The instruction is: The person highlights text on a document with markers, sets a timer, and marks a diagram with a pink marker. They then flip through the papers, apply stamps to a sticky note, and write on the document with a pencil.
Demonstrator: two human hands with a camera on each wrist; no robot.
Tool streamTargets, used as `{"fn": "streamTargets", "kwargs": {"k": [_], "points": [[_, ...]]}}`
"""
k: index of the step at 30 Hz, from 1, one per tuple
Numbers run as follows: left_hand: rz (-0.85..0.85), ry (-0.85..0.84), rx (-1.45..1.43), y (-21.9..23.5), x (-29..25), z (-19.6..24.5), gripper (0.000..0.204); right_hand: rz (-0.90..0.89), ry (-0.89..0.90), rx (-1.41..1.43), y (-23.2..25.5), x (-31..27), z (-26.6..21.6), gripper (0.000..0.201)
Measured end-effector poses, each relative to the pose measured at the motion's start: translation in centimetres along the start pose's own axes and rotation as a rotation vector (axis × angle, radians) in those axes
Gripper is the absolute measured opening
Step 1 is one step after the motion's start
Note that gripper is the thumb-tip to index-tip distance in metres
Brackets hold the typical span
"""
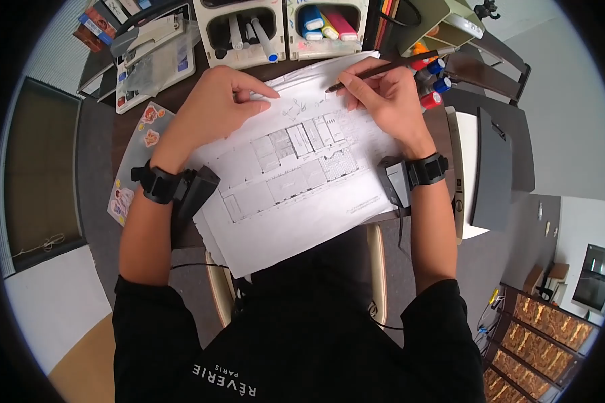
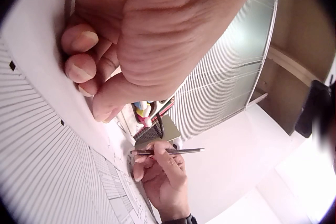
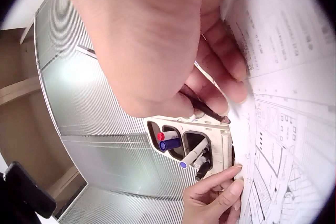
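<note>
A stack of white sheets (image 1: 275, 245) printed with a building drawing lies at a slant on the desk, its near corner hanging past the front edge. My right hand (image 1: 391, 101) grips a slim dark pen (image 1: 391, 65), its tip down at small handwritten sketches near the top of the upper sheet. In the right wrist view the pen's dark tip (image 3: 223, 119) meets the paper beside my fingertips. My left hand (image 1: 215, 107) rests on the upper left of the sheets, index finger and thumb apart with paper between them. Its other fingers (image 2: 81, 69) bend loosely beneath the palm.
Behind the sheets stand white organizers (image 1: 242, 57) with markers and highlighters. Red- and blue-capped bottles (image 1: 440, 84) are close by my right hand. A stickered grey board (image 1: 138, 154) and a clipboard (image 1: 158, 50) lie left; a dark folder (image 1: 492, 171) is at right.
</note>
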State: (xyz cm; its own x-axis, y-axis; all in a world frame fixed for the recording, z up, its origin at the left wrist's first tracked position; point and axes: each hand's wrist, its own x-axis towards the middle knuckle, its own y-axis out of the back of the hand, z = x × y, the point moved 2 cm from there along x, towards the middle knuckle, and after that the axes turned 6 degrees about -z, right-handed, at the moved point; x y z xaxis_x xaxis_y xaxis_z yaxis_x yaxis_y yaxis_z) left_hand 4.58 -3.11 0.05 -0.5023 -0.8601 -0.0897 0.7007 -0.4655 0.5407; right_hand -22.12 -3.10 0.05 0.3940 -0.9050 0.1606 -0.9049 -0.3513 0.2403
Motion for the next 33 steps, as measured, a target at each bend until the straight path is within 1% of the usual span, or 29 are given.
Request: {"fn": "streamTargets", "kwargs": {"k": [2, 4, 7, 9, 12, 14, 16, 19, 22, 25, 29, 31, 33], "points": [[-0.008, 0.009, -0.017, 0.3, 0.2, -0.1, 0.02, 0.027, -0.029, -0.032, 0.1, 0.1, 0.0, 0.012], [-0.006, -0.031, 0.005, 0.2, 0.1, -0.2, 0.02, 0.025, -0.009, -0.05, -0.1, 0.1, -0.1, 0.012], [0.011, -0.002, 0.046, 0.1, -0.1, 0.3, 0.02, 0.033, -0.01, -0.058, -0.1, -0.2, 0.2, 0.012], [-0.002, 0.003, 0.02, 0.2, 0.0, -0.1, 0.02, 0.047, -0.028, -0.087, 0.0, 0.0, 0.1, 0.012], [-0.014, -0.013, 0.006, 0.4, 0.2, -0.1, 0.02, 0.016, 0.007, -0.132, 0.0, 0.0, 0.5, 0.011], [-0.019, -0.014, 0.012, 0.3, 0.0, -0.2, 0.02, 0.011, -0.022, -0.132, 0.1, 0.0, 0.8, 0.012], [0.013, -0.036, 0.096, 0.2, 0.0, -0.1, 0.02, 0.02, -0.01, -0.1, 0.0, 0.0, 0.7, 0.013], [0.001, -0.03, 0.043, 0.2, 0.2, -0.4, 0.021, 0.017, -0.011, -0.125, 0.1, 0.0, 1.0, 0.014], [0.003, -0.045, 0.084, 0.3, 0.1, -0.1, 0.02, 0.017, -0.012, -0.144, 0.1, 0.1, 0.8, 0.014], [0.009, 0.004, 0.058, 0.1, 0.0, 0.1, 0.02, 0.013, -0.024, -0.157, 0.0, 0.0, 0.7, 0.014], [-0.001, -0.014, 0.037, 0.2, 0.2, -0.3, 0.021, -0.001, -0.016, -0.171, 0.0, 0.1, 1.0, 0.014], [-0.001, 0.04, 0.031, 0.2, 0.1, 0.0, 0.021, -0.002, -0.013, -0.171, -0.1, 0.1, 0.7, 0.014], [0.004, 0.035, 0.042, 0.2, 0.0, 0.1, 0.021, -0.004, -0.016, -0.166, -0.1, 0.0, 0.5, 0.014]]}}
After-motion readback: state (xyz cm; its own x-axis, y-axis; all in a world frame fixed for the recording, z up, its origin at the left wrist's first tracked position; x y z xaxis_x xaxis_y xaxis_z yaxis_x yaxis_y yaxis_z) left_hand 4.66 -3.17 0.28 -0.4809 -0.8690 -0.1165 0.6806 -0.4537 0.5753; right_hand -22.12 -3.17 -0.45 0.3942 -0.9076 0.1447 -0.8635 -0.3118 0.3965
